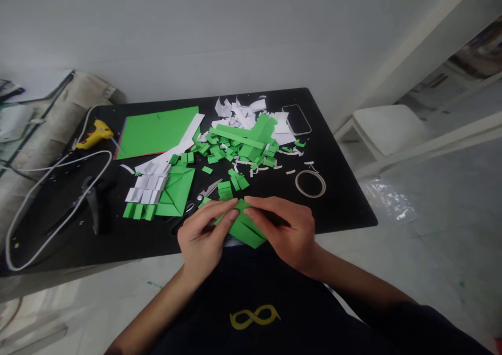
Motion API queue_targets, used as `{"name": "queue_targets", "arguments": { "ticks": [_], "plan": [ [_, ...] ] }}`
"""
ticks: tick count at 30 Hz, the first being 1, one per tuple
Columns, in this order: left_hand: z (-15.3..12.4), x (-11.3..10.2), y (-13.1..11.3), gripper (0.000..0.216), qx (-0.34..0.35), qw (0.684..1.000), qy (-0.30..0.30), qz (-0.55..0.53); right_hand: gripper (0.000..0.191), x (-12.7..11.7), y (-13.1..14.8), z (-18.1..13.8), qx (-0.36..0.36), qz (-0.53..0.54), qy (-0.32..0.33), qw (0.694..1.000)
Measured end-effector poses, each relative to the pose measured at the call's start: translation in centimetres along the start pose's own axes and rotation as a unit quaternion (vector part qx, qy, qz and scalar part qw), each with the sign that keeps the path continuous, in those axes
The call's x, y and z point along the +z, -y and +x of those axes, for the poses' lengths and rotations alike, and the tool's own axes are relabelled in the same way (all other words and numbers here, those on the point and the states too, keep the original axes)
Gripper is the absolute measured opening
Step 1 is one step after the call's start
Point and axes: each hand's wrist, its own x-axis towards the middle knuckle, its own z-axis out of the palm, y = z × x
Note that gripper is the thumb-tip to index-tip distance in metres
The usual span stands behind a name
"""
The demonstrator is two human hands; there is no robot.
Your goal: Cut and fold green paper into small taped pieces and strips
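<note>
My left hand [202,237] and my right hand [288,229] meet at the near edge of the black table [345,208]. Both pinch a folded green paper piece [245,229] between thumbs and fingertips, pressing along its top edge. Just behind the hands lie scissors [204,194] and small green paper blocks [231,185]. A folded green paper square [178,190] with white and green strips beside it lies to the left.
A heap of green and white paper scraps [239,140] fills the table's middle. A green paper sheet [157,131], a yellow glue gun [94,134] with white cable, a tape roll [310,183] and a phone [297,119] lie around. A white chair [388,130] stands right.
</note>
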Motion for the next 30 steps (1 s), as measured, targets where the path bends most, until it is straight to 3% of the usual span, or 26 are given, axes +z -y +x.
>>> {"name": "queue_targets", "arguments": {
  "ticks": [10,30],
  "plan": [
    [0.15,0.09,-0.19,0.035,0.02,1.0,-0.008,0.004,0.025,0.27,-0.25,0.15,-0.043,0.031,-0.009,0.999],
    [-0.08,0.02,0.33,0.029,0.022,1.0,-0.002,-0.016,0.025,0.31,-0.57,-0.19,-0.015,0.043,0.008,0.999]
  ]
}}
